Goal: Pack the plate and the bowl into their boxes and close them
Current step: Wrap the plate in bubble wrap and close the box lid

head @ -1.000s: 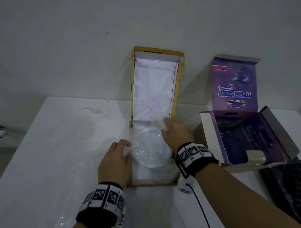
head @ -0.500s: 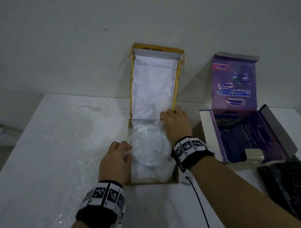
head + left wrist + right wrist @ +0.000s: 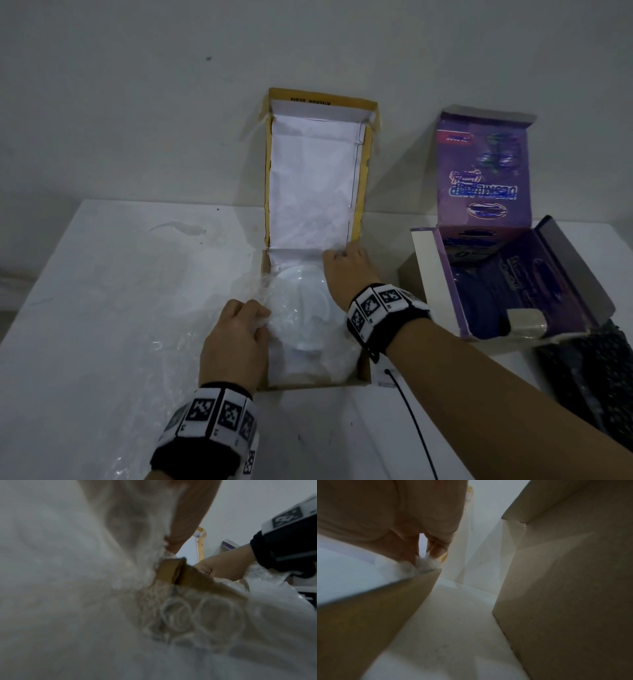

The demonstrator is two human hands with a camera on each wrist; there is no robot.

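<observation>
A white plate (image 3: 305,308) wrapped in bubble wrap (image 3: 337,363) lies in the yellow-brown box (image 3: 315,384), whose lid (image 3: 308,178) stands upright against the wall. My left hand (image 3: 253,318) is at the box's left wall, its fingers curled on the wrap. At the far right corner of the box my right hand (image 3: 339,255) pinches a tuft of wrap; the right wrist view shows its fingertips (image 3: 436,550) on that tuft at the box wall (image 3: 376,608). The purple box (image 3: 445,284) stands open to the right with a dark blue bowl (image 3: 486,308) inside.
A beige block (image 3: 525,320) sits in the front of the purple box. A dark keyboard-like object (image 3: 589,377) lies at the table's right edge. Loose clear wrap (image 3: 137,359) spreads over the white table left of the box. The wall is close behind both boxes.
My right hand has moved from over the plate to the far right corner of the box. My left hand has stayed at the left wall, shifting slightly inward on the wrap.
</observation>
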